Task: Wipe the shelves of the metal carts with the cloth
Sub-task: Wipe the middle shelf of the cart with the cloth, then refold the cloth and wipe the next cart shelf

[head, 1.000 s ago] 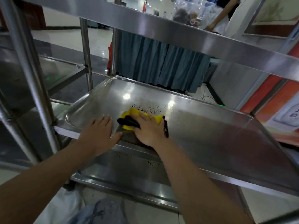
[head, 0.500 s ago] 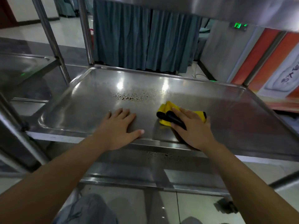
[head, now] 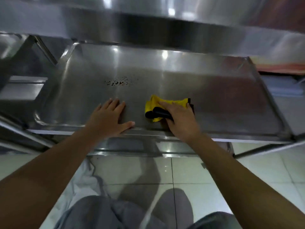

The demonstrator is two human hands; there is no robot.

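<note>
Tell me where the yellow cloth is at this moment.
In the head view, the yellow cloth lies on the middle shelf, near its front edge, under the right hand and right of the flat left hand.

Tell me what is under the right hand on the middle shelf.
The right hand presses a bunched yellow and black cloth onto the shelf. The cloth sticks out past the fingers; the part beneath the palm, and the metal under it, is covered.

No text, label, brand or number can be read anywhere (the whole view is blurred and the metal bare).
</note>
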